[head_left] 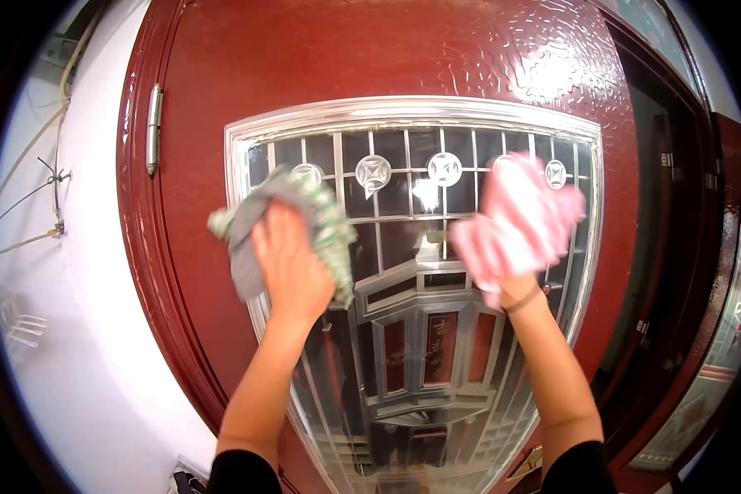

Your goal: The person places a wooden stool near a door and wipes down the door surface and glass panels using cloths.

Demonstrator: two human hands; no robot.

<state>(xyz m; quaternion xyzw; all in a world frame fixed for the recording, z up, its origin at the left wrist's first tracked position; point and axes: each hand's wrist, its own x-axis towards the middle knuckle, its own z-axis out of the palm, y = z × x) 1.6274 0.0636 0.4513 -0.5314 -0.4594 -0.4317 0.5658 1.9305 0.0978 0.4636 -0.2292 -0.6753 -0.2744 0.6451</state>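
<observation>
My left hand (288,263) presses on a grey and green-checked cloth (337,222), its fingers bent over the fabric. The cloth lies over the upper left part of the door's glass panel and its silver frame (387,107). My right hand (516,290) is at the upper right of the panel with a pink cloth (523,218), which covers its fingers. Both cloths are blurred. Behind them, the glass panel (399,243) has silver bars and round star ornaments (445,169). Whether the pink cloth touches the glass, I cannot tell.
The red door (370,58) has a metal hinge (154,132) on its left side. Beside it, a white wall (115,272) carries loose wires (56,177) and several hooks (26,327). A dark door gap (654,206) runs along the right.
</observation>
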